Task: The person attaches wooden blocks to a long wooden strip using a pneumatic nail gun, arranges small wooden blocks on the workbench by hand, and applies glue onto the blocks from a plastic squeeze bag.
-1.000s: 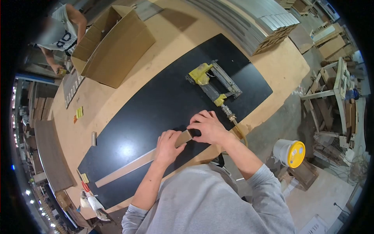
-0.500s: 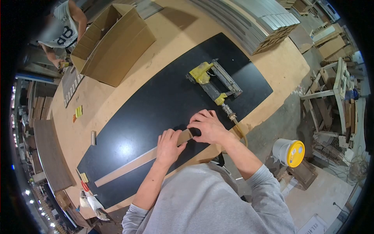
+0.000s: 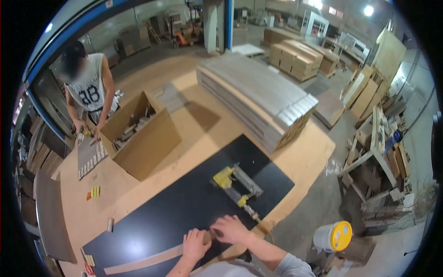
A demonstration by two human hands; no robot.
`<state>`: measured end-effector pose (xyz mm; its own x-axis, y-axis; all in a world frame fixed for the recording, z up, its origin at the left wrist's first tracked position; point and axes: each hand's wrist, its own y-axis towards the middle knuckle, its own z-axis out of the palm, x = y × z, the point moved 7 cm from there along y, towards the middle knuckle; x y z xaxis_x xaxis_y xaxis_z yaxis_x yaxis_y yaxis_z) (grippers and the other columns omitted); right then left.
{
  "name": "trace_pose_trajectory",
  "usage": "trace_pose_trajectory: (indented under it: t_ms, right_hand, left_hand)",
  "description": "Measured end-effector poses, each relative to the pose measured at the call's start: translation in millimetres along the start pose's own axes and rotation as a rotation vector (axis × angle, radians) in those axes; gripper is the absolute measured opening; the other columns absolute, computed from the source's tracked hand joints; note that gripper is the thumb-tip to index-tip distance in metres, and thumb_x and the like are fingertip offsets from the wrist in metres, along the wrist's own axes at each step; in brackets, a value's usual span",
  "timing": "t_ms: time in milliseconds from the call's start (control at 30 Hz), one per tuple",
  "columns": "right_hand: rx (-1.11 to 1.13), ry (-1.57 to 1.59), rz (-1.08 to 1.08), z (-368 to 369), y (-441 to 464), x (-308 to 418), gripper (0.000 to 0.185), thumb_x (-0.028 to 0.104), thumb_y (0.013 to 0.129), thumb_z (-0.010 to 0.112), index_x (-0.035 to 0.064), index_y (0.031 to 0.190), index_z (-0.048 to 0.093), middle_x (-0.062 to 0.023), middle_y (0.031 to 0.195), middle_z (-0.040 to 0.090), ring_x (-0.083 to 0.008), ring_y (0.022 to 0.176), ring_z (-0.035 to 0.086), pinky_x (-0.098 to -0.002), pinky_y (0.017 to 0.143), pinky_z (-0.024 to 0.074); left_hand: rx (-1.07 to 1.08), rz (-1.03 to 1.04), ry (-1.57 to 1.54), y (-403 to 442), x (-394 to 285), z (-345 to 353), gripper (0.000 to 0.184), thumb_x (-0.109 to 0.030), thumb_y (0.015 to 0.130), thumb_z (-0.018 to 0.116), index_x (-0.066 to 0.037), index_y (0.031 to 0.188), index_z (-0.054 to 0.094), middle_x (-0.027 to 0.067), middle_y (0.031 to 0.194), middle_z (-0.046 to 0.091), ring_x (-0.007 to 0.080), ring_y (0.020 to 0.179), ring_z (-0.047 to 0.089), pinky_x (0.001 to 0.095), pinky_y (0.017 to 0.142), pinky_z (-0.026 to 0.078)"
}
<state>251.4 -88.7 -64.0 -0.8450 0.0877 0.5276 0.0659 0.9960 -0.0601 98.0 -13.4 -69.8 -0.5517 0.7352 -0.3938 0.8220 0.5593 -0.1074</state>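
Left hand [image 3: 195, 245]: closed over strip [image 3: 147, 261] near 1 end.
Right hand [image 3: 230, 229]: fingers curled at that end; grip cannot be told.
Strip: laid on black panel [image 3: 170, 207], far end unheld; could be swung askew by uneven pushing.
Nail gun [image 3: 234, 193]: laid beyond right hand; could be dragged if hose [image 3: 267, 232] is snagged by forearm [image 3: 265, 251].

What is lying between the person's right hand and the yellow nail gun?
In the head view, only a bare stretch of the black board lies between the right hand and the nail gun; the hose fitting is just right of this gap.
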Motion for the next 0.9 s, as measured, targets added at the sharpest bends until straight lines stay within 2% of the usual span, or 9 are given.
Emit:
trace_pose_trajectory:
  t_ms: [167, 400, 600, 800, 900]
  right_hand:
    - [0.127, -0.051, -0.071, 7, 17, 1, 0.04, 0.028, 0.08, 0.083, 0.0209, 0.118, 0.071, -0.0013, 0.116, 0.065, -0.0285, 0.117, 0.064, -0.0554, 0.097, 0.0492]
    - [0.182, -0.076, -0.069, 2, 18, 5, 0.043, 0.032, 0.08, 0.085, 0.0191, 0.119, 0.072, -0.0018, 0.117, 0.066, -0.0281, 0.117, 0.065, -0.053, 0.099, 0.0485]
    - [0.218, -0.119, -0.056, 2, 20, 5, 0.045, 0.037, 0.083, 0.084, 0.0228, 0.123, 0.071, 0.0002, 0.121, 0.067, -0.0251, 0.12, 0.063, -0.0481, 0.104, 0.0447]
    - [0.217, -0.103, -0.046, 0, 19, 5, 0.042, 0.037, 0.083, 0.084, 0.0237, 0.121, 0.072, 0.0016, 0.119, 0.068, -0.0239, 0.117, 0.064, -0.0462, 0.104, 0.044]
    - [0.235, -0.092, -0.057, -2, 19, 8, 0.045, 0.036, 0.083, 0.085, 0.0208, 0.123, 0.072, -0.0016, 0.122, 0.068, -0.0287, 0.119, 0.065, -0.0503, 0.103, 0.0455]
  left_hand:
    - [0.065, -0.038, -0.03, -1, -2, -5, 0.052, -0.035, 0.082, 0.085, -0.011, 0.126, 0.07, 0.0119, 0.119, 0.064, 0.0329, 0.121, 0.06, 0.05, 0.101, 0.047]
    - [0.077, -0.001, -0.023, -3, -2, -4, 0.051, -0.036, 0.085, 0.083, -0.012, 0.128, 0.069, 0.0107, 0.121, 0.063, 0.0321, 0.123, 0.059, 0.049, 0.102, 0.046]
    - [-0.01, 0.05, -0.08, -13, 5, -9, 0.049, -0.037, 0.088, 0.081, -0.012, 0.129, 0.069, 0.0105, 0.125, 0.063, 0.0317, 0.124, 0.058, 0.0489, 0.104, 0.046]
    - [0.03, 0.001, -0.096, -22, 21, -18, 0.047, -0.036, 0.089, 0.081, -0.011, 0.126, 0.068, 0.0091, 0.124, 0.063, 0.0308, 0.122, 0.059, 0.0481, 0.103, 0.047]
    - [0.039, 0.007, -0.097, -21, 22, -13, 0.046, -0.037, 0.089, 0.081, -0.01, 0.124, 0.068, 0.0095, 0.124, 0.063, 0.0309, 0.122, 0.059, 0.0478, 0.102, 0.048]
